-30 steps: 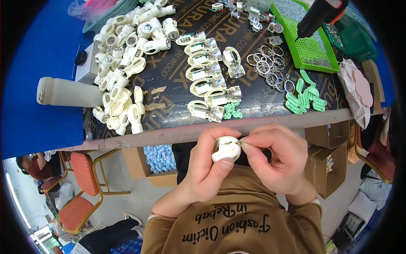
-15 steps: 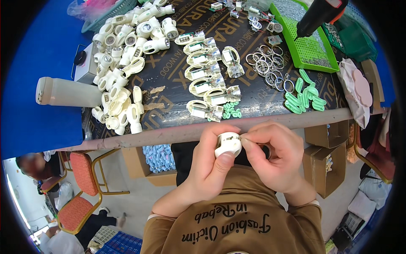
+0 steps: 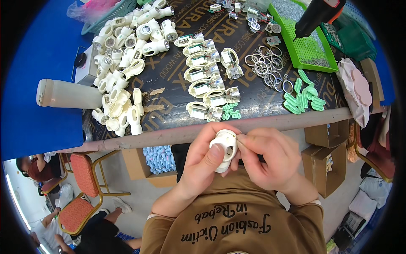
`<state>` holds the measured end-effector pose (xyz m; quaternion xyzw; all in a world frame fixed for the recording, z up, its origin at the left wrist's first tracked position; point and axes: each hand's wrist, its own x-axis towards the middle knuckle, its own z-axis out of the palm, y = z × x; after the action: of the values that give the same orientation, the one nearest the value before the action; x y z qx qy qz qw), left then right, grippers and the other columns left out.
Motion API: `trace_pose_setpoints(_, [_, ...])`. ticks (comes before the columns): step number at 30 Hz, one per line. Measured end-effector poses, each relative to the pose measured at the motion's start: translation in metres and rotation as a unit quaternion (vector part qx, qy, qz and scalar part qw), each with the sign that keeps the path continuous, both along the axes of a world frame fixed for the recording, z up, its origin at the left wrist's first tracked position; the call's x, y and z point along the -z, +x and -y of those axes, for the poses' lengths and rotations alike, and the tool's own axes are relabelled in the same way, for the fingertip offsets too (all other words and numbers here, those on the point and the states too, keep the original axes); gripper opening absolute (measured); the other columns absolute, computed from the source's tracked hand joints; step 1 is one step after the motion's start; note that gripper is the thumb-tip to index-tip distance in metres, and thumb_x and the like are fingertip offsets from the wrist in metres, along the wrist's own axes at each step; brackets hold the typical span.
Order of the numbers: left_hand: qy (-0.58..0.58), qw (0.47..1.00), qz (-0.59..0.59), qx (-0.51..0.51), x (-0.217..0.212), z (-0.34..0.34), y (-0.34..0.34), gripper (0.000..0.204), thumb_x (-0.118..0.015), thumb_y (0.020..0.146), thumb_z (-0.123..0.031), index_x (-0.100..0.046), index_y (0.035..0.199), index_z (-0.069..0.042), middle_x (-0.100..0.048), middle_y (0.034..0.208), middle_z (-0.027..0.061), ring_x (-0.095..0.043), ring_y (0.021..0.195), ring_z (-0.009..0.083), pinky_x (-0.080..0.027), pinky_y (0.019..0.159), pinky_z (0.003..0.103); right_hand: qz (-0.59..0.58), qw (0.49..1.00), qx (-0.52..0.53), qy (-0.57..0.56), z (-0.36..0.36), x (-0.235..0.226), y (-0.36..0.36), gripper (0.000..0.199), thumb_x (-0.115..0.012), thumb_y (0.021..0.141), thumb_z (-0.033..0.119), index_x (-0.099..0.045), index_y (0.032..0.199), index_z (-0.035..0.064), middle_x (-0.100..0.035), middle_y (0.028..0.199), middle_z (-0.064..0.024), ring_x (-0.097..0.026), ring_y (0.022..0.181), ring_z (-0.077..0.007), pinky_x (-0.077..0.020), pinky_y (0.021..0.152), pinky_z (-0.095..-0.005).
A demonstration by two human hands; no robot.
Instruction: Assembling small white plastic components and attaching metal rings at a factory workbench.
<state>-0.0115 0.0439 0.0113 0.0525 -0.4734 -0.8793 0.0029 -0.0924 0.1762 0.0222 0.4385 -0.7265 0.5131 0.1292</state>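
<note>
My left hand (image 3: 202, 162) is wrapped round a small white flashlight (image 3: 221, 160) with a loop handle, just off the table's near edge. The thumb lies along its side. At the upper end of the flashlight, the thumb and forefinger of my right hand (image 3: 272, 157) are pinched together, touching its rim; whatever is between them is too small to name. Beyond my hands, opened flashlight halves (image 3: 205, 87) with circuit boards and silvery reflectors lie in a column. Small green buttons (image 3: 230, 111) form a little heap beside the nearest half.
White flashlights (image 3: 127, 46) pile up at the left, near a white bottle (image 3: 67, 93). Metal key rings (image 3: 266, 63) and green oval pieces (image 3: 302, 95) lie at the right. A dark power screwdriver (image 3: 315, 19) hangs over a green tray (image 3: 313, 57) of screws. Blue parts fill a carton (image 3: 148, 180) below.
The flashlight has turned in my left hand, so its handle opening and longer body now show. My right fingers stay pinched at its end. A person's legs have shifted at the lower left.
</note>
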Motion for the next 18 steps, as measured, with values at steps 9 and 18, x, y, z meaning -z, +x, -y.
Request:
trace_pose_setpoints(9, [0.107,0.994,0.012,0.031,0.005,0.001,-0.005,0.040,-0.046,0.092,-0.035,-0.045,0.111,0.000,-0.056,0.081,0.0099,-0.055,0.063,0.0107,-0.038,0.045,0.018,0.184,0.980,-0.056,-0.050,-0.009,0.007,-0.008,0.016,-0.066,0.065,-0.003,-0.063,0.080,0.0023,-0.061,0.076,-0.0105,-0.060,0.064,-0.0238,-0.0481,0.057,-0.0294])
trace_pose_setpoints(18, [0.088,0.993,0.069,0.047,0.005,-0.002,-0.002,0.037,-0.044,0.093,-0.032,-0.045,0.114,-0.002,-0.055,0.080,0.0094,-0.051,0.059,0.0102,-0.034,0.043,0.019,-0.022,0.999,-0.026,0.018,-0.017,0.011,-0.011,0.022,-0.066,0.064,-0.002,-0.060,0.085,0.0002,-0.058,0.079,-0.0101,-0.058,0.068,-0.0267,-0.0491,0.060,-0.0335])
